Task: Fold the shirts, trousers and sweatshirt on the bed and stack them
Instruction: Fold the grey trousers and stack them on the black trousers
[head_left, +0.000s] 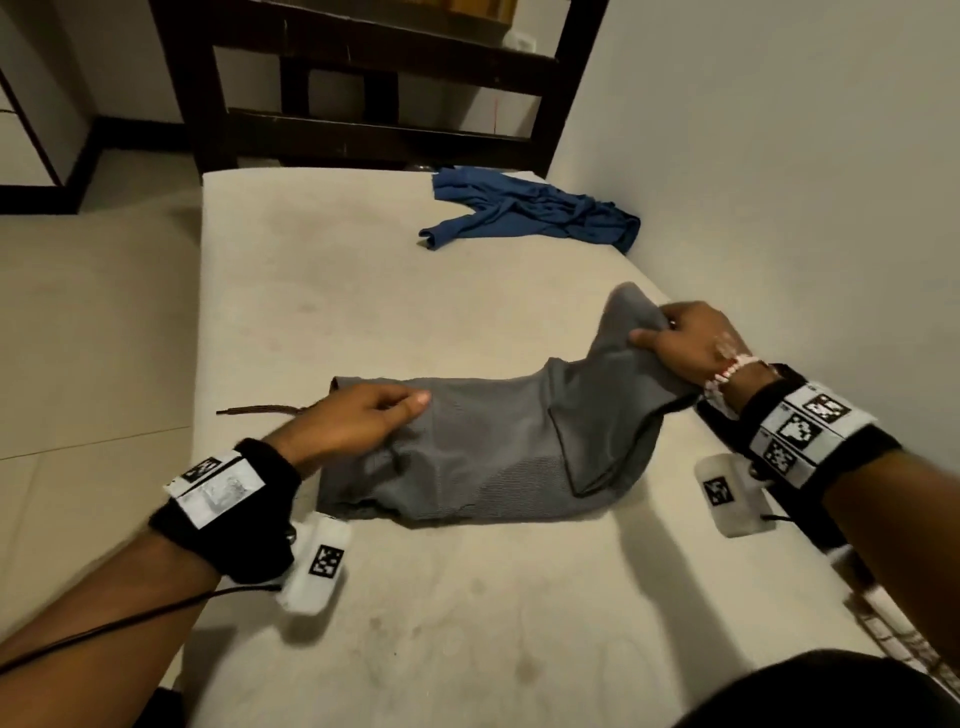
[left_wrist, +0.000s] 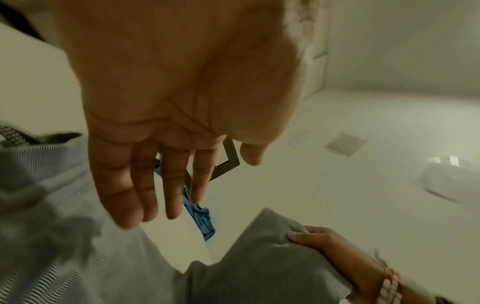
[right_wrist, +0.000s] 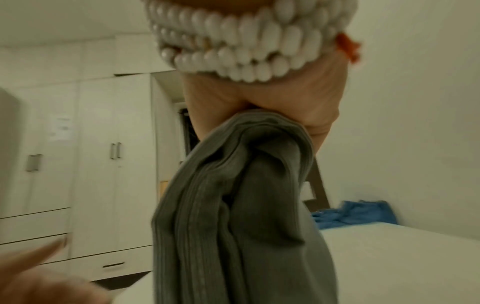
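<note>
Grey trousers (head_left: 478, 452) with a dark drawstring (head_left: 260, 410) lie partly folded across the middle of the bed (head_left: 363, 286). My left hand (head_left: 410, 402) is over their left part, fingers straight (left_wrist: 155, 185), holding nothing; whether it touches the cloth I cannot tell. My right hand (head_left: 675, 338) grips the bunched right end (right_wrist: 233, 205) of the trousers and holds it lifted off the mattress, near the wall. In the left wrist view that right hand (left_wrist: 319, 240) grips the grey cloth (left_wrist: 259, 267). A crumpled blue shirt (head_left: 535, 210) lies at the bed's far right.
A dark wooden bed frame (head_left: 363, 104) stands at the far end, and a pale wall (head_left: 779, 156) runs along the bed's right side. Dark and white patterned cloth (head_left: 883, 629) sits at the near right edge. White wardrobes (right_wrist: 103, 164) stand across the tiled floor.
</note>
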